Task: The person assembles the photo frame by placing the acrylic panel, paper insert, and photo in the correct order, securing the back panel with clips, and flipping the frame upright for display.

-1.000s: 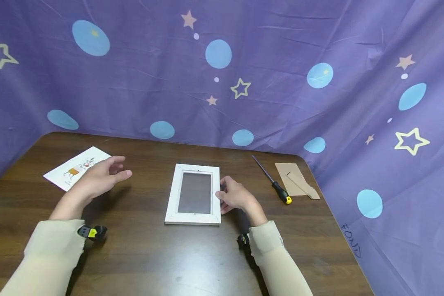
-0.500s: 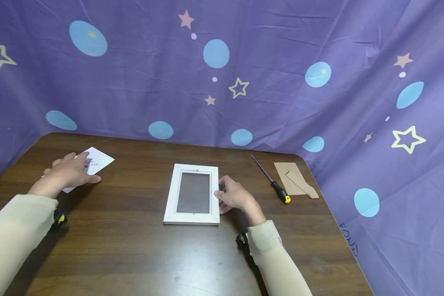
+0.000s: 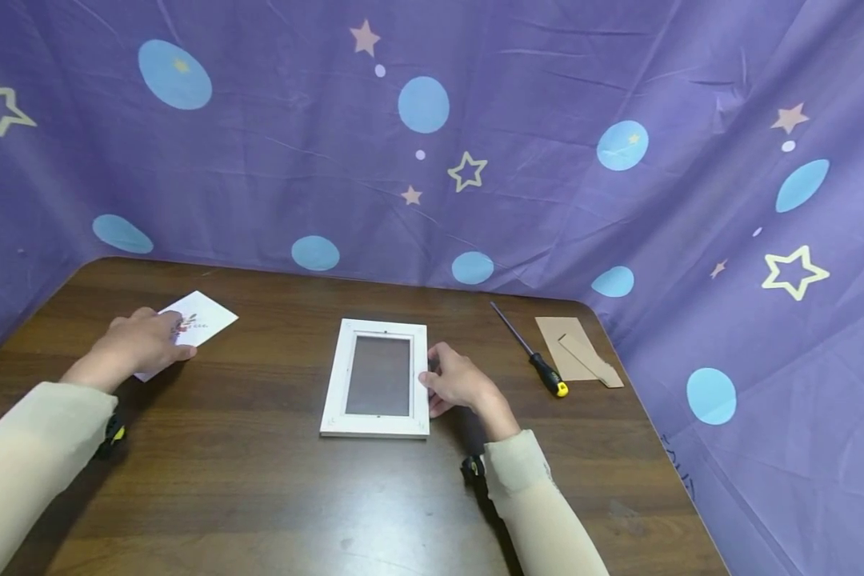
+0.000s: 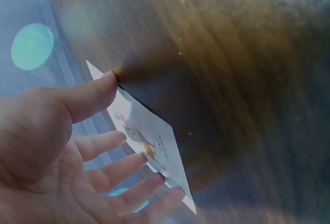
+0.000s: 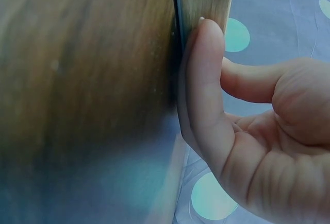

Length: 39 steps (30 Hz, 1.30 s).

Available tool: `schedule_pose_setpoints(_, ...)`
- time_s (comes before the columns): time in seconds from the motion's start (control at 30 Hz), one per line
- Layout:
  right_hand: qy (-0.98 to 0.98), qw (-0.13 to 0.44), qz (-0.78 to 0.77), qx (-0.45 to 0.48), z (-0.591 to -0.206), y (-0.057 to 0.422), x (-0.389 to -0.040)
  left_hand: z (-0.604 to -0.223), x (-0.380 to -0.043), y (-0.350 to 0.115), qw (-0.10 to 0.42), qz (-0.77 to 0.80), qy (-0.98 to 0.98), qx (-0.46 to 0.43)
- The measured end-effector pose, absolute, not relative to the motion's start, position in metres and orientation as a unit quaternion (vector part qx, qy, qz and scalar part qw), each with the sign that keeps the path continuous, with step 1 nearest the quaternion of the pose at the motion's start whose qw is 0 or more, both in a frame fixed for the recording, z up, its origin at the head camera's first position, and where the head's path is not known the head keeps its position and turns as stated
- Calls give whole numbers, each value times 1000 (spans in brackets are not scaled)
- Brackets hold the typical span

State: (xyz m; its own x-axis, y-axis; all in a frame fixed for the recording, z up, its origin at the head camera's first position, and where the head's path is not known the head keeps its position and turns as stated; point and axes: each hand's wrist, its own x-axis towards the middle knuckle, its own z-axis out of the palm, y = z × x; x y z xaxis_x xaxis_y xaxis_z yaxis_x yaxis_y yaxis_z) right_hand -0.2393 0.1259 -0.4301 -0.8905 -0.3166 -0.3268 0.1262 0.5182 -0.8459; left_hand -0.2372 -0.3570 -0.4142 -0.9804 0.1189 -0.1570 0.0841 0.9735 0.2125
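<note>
Compared with half a second ago, the white card (image 3: 212, 322) lies a little nearer the frame, having shifted along with the left hand (image 3: 135, 344) on it. That hand's fingers are extended and spread, their tips touching the card, the thumb by its near edge; the palm hides part of the printed picture. The right hand (image 3: 457, 378) has stayed put, pinching the right edge of the white frame (image 3: 341, 376), thumb on top and fingers curled against the side. The frame's grey pane (image 3: 378, 376) is just left of that thumb.

To the right of the right fingers lies a screwdriver (image 3: 540, 366), and beyond it a brown sheet (image 3: 565, 364) with a narrow strip (image 3: 586, 358) across it. Well beyond both hands hangs a purple curtain (image 3: 295, 160).
</note>
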Motion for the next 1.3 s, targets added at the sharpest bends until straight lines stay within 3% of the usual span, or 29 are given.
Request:
schedule_pose_setpoints(0.57, 838, 230, -491, -61, -430, 127, -237, -413, -230, -344, 33, 65, 994, 79)
schedule_pose_setpoints(0.93, 836, 230, -495, -59, -433, 126, -236, -410, -231, -327, -38, 76, 991, 108)
schedule_pose_setpoints(1.3, 838, 226, -493, -61, -431, 127, -237, -382, -230, -311, -88, 130, 981, 114)
